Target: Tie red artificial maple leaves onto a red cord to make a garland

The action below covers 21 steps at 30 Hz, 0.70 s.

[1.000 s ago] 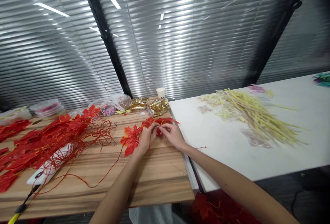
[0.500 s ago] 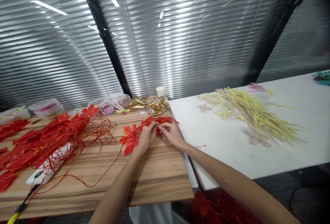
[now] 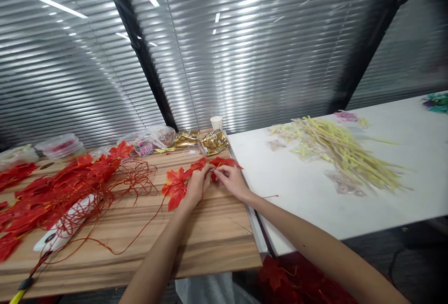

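My left hand (image 3: 196,185) and my right hand (image 3: 232,181) meet over a short string of red artificial maple leaves (image 3: 177,186) near the right end of the wooden table (image 3: 140,229). Both hands pinch the leaves where they join, fingertips close together. A thin red cord (image 3: 133,238) runs from the leaves leftward across the wood. One leaf (image 3: 227,162) pokes out just beyond my right fingers.
A big heap of red leaves and tangled red cord (image 3: 59,192) covers the left of the table, over a white power strip (image 3: 61,227). Plastic bags, gold packets (image 3: 212,140) and a paper cup (image 3: 216,122) line the back. Pale yellow stems (image 3: 343,155) lie on the white table (image 3: 315,201).
Both hands stay pinched on the leaves at the same spot. The view has tilted very slightly; nothing else has moved.
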Each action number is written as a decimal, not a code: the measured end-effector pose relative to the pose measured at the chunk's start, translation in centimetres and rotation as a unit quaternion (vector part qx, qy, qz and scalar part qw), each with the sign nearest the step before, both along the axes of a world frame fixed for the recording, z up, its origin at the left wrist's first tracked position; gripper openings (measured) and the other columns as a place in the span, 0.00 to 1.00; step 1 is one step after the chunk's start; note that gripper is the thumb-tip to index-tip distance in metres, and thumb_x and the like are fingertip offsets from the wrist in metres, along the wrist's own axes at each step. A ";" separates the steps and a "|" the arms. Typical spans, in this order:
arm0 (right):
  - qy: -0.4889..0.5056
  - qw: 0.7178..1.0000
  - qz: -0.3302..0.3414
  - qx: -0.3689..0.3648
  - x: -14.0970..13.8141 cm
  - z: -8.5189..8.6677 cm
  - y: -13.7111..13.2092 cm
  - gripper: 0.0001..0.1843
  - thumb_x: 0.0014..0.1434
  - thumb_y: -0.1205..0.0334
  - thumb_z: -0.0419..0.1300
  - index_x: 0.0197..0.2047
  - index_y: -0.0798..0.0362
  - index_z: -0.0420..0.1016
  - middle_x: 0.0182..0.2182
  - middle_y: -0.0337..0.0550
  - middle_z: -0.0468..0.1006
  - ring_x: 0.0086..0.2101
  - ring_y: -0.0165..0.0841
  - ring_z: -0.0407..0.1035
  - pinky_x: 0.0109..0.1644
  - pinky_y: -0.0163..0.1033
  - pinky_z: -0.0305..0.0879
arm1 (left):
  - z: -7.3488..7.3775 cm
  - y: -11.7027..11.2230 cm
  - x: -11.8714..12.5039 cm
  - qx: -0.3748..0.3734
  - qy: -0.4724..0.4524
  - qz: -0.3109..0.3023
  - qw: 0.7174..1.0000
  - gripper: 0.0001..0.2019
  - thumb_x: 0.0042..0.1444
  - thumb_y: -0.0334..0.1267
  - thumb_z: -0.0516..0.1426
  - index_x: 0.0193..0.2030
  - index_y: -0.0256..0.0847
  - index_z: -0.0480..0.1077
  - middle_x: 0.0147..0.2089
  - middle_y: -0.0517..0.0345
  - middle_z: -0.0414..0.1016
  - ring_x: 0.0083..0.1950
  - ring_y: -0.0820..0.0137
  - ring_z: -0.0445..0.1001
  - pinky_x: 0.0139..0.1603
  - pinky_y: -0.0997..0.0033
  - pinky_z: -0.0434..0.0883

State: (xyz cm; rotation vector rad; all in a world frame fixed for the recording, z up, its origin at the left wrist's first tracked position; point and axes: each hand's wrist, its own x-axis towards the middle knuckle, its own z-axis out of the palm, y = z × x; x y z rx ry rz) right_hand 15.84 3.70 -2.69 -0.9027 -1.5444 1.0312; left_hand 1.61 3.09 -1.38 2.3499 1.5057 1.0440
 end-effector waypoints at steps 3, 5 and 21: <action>-0.005 1.000 -0.002 0.002 0.0 0.2 -0.1 0.11 0.54 0.57 0.54 0.26 0.56 0.70 0.21 0.39 0.71 0.20 0.28 0.64 0.25 0.32 0.62 | 0.0 0.0 0.0 0.002 0.001 -0.002 1.000 0.13 0.55 0.31 0.48 0.45 0.43 0.67 0.24 0.63 0.72 0.24 0.75 0.70 0.31 0.78 0.66; -0.005 1.000 -0.001 0.002 0.0 0.2 -0.1 0.11 0.54 0.58 0.54 0.26 0.56 0.70 0.21 0.39 0.71 0.20 0.28 0.64 0.25 0.32 0.61 | 0.0 0.0 -0.1 0.002 0.002 -0.004 1.000 0.13 0.55 0.30 0.48 0.45 0.43 0.67 0.25 0.62 0.73 0.24 0.75 0.70 0.30 0.78 0.66; 0.000 1.000 0.005 0.000 0.0 -0.1 0.1 0.11 0.54 0.57 0.54 0.29 0.56 0.71 0.22 0.40 0.72 0.21 0.28 0.65 0.26 0.33 0.62 | 0.0 0.1 -0.1 0.006 0.011 0.001 1.000 0.15 0.54 0.29 0.49 0.46 0.43 0.68 0.26 0.61 0.74 0.26 0.74 0.71 0.33 0.76 0.67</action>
